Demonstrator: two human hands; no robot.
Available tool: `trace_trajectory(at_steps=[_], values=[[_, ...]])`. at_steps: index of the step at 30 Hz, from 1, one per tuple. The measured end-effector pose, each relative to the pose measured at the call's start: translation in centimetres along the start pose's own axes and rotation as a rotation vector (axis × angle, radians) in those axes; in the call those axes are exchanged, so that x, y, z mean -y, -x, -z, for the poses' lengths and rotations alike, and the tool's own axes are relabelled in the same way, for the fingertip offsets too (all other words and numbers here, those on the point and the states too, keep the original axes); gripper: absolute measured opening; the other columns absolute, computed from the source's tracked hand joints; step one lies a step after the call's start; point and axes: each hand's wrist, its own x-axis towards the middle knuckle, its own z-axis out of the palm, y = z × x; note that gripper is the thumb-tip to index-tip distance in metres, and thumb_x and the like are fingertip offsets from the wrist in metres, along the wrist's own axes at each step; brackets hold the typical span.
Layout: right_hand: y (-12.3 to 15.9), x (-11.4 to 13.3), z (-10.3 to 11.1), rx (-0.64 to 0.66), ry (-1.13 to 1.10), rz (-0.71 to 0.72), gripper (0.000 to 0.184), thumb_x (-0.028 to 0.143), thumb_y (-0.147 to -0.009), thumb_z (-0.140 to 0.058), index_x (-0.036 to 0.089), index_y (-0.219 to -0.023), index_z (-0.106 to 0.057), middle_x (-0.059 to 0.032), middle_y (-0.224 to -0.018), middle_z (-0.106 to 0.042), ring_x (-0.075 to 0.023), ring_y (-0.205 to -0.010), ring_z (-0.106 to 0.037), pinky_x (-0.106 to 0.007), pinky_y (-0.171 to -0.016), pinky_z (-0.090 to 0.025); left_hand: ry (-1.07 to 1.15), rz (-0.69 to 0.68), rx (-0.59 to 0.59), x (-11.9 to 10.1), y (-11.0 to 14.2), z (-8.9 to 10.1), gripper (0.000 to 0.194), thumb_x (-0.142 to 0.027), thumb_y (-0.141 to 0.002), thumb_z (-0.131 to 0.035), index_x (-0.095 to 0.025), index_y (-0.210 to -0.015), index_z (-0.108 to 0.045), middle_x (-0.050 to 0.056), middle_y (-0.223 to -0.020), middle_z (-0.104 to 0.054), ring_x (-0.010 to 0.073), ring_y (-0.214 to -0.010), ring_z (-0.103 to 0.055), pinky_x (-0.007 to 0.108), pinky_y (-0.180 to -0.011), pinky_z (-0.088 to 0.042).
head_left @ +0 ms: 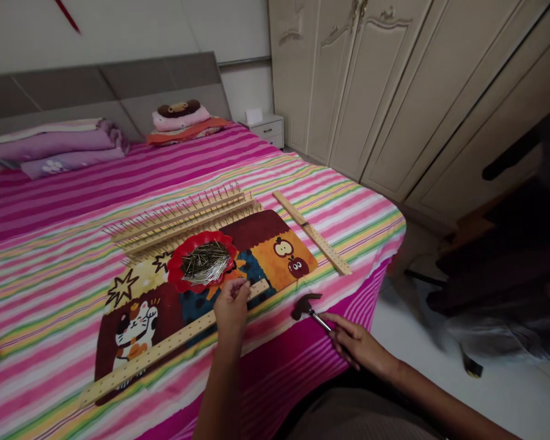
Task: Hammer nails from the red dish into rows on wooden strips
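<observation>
My left hand (231,305) rests on a long wooden strip with a row of holes (165,347), fingers pinched together near its right end; what they pinch is too small to make out. My right hand (355,343) is closed round the metal handle of a small hammer (308,304), whose dark head hovers just off the bed's edge. A red plate heaped with thin nails (205,260) sits just beyond the left hand. The strip lies on a colourful cat-print mat (132,305).
Wooden strips studded with upright nails (183,217) lie behind the plate. Another holed strip (312,232) lies at the right on the striped bedspread (50,244). Pillows and folded blankets are at the headboard. A cream wardrobe (394,91) stands to the right.
</observation>
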Motion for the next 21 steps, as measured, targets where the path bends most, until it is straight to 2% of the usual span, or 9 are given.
trace_trajectory(at_steps=[8,14,18,21], values=[[-0.2,0.0,0.1,0.025,-0.007,0.016,0.057,0.042,-0.080,-0.045,0.013,-0.129,-0.043,0.0116,-0.048,-0.042,-0.0034,-0.031,-0.031,-0.014,-0.030,-0.023,-0.127,-0.037,-0.020,-0.3,0.5,-0.4,0.023,-0.039,-0.066,-0.060,-0.019,-0.076,-0.062,0.000,-0.064,-0.062,0.0131,-0.060,-0.057,0.026,-0.061,-0.046],[0.3,0.3,-0.1,-0.003,0.044,0.025,0.056,0.042,-0.080,-0.046,0.014,-0.129,-0.046,0.0108,-0.049,-0.041,-0.0042,-0.032,-0.031,-0.015,-0.031,-0.024,-0.331,-0.143,-0.041,0.0,0.6,-0.5,0.020,-0.037,-0.068,-0.057,-0.020,-0.077,-0.064,-0.001,-0.062,-0.062,0.0127,-0.058,-0.055,0.025,-0.060,-0.043],[0.9,1.6,-0.7,-0.013,0.065,0.144,0.051,0.040,-0.082,-0.048,0.015,-0.127,-0.051,0.0102,-0.049,-0.037,-0.0048,-0.036,-0.031,-0.017,-0.035,-0.025,-0.413,-0.217,-0.041,0.8,0.3,-0.5,0.020,-0.037,-0.071,-0.055,-0.020,-0.078,-0.064,-0.001,-0.062,-0.060,0.0122,-0.058,-0.054,0.025,-0.060,-0.042],[1.2,4.2,-1.6,-0.029,0.099,0.266,0.047,0.036,-0.085,-0.047,0.017,-0.128,-0.051,0.0082,-0.052,-0.039,-0.0064,-0.043,-0.038,-0.018,-0.040,-0.030,-0.444,-0.273,-0.033,1.2,0.3,-0.6,0.018,-0.034,-0.071,-0.054,-0.020,-0.076,-0.064,-0.001,-0.064,-0.059,0.0119,-0.059,-0.054,0.024,-0.062,-0.042]])
